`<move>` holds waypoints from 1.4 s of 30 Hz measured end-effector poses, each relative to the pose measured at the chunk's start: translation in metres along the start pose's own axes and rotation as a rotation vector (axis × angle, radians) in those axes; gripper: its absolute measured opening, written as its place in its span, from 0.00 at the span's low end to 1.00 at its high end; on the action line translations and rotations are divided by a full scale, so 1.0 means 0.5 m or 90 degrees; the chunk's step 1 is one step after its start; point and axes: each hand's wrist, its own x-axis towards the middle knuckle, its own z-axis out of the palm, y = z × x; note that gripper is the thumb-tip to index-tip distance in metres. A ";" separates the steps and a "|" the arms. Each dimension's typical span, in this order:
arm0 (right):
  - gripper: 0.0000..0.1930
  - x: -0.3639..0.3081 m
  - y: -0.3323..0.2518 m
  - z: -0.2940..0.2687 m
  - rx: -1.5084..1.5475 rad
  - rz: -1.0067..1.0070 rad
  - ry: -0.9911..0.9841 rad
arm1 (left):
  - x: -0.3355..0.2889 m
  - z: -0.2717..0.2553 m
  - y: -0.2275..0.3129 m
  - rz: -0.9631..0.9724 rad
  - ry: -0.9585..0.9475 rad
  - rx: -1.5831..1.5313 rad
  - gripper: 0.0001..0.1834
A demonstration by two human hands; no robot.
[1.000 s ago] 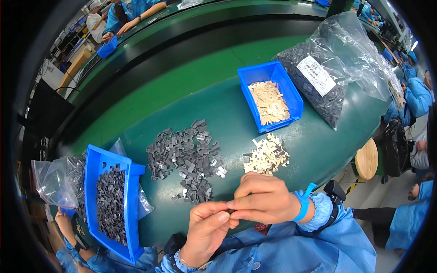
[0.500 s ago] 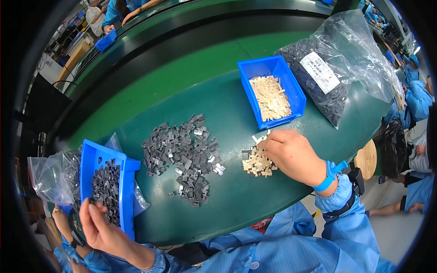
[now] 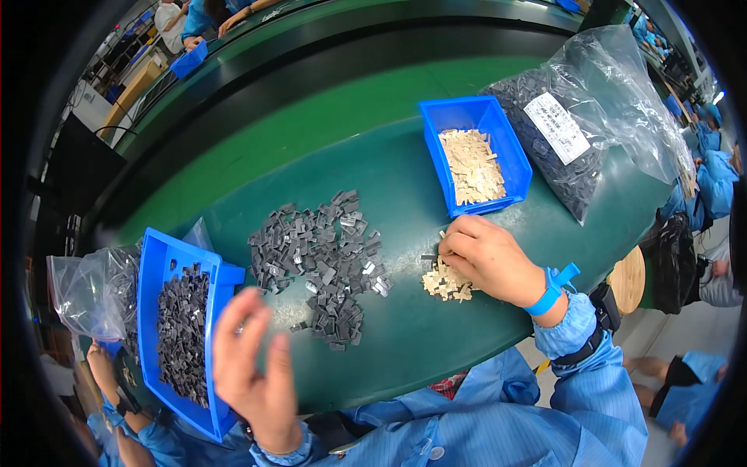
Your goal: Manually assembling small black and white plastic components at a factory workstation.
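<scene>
My left hand (image 3: 257, 366) hangs over the right rim of the left blue bin (image 3: 156, 335), blurred, fingers spread, with nothing seen in them. Small dark grey plastic pieces (image 3: 183, 342) fill that bin. My right hand (image 3: 494, 261) is over a little heap of flat beige pieces (image 3: 445, 284), thumb and fingers pinched together at its far edge. What they grip is hidden behind the fingers. One dark grey piece (image 3: 428, 258) lies just left of those fingertips. Between my hands spreads a large loose pile of dark grey pieces (image 3: 311, 253) on the green table (image 3: 405, 342).
Beyond my right hand stands a blue bin (image 3: 517, 175) of beige pieces, with a big clear bag (image 3: 576, 175) of dark parts beside it. Another clear bag (image 3: 85, 292) lies left of the left bin. At lower left another person's hand (image 3: 101, 366) shows.
My left hand has moved right, away from above the left bin, and its pinched fingers have spread. My right hand stays at the beige heap, still pinched. The whole view has shifted slightly.
</scene>
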 end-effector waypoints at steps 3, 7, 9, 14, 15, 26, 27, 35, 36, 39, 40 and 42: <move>0.04 -0.002 0.004 0.005 0.009 -0.011 0.035 | -0.013 0.050 0.029 -0.050 -0.097 -0.223 0.13; 0.05 -0.005 0.004 0.000 0.000 -0.015 0.022 | -0.019 0.101 0.044 -0.175 -0.193 -0.450 0.13; 0.05 -0.001 0.001 -0.008 -0.006 -0.025 0.022 | -0.021 0.122 0.045 -0.170 -0.194 -0.450 0.13; 0.07 -0.001 0.007 -0.006 -0.032 -0.007 0.006 | -0.025 0.154 0.044 -0.103 -0.244 -0.341 0.14; 0.07 0.001 0.008 -0.004 -0.028 -0.013 0.003 | -0.027 0.163 0.038 -0.032 -0.268 -0.259 0.15; 0.08 -0.006 -0.042 0.000 -0.036 -0.012 0.024 | -0.122 0.273 0.066 0.174 -0.325 0.044 0.22; 0.09 -0.003 -0.040 0.006 -0.024 -0.008 0.019 | -0.125 0.277 0.061 0.173 -0.309 0.050 0.21; 0.09 0.010 -0.026 0.011 0.080 0.059 0.044 | -0.103 0.276 0.051 0.185 -0.280 0.050 0.21; 0.09 0.007 -0.026 0.006 0.085 0.057 0.054 | -0.096 0.270 0.054 0.184 -0.298 0.043 0.22; 0.07 0.002 -0.030 -0.005 0.100 0.048 0.113 | -0.102 0.278 0.057 0.172 -0.326 0.039 0.27; 0.06 0.018 -0.038 -0.008 0.100 0.056 0.109 | -0.101 0.283 0.045 0.186 -0.271 0.040 0.24; 0.06 0.023 -0.059 -0.017 0.108 0.054 0.129 | -0.083 0.246 0.058 0.220 -0.214 0.055 0.21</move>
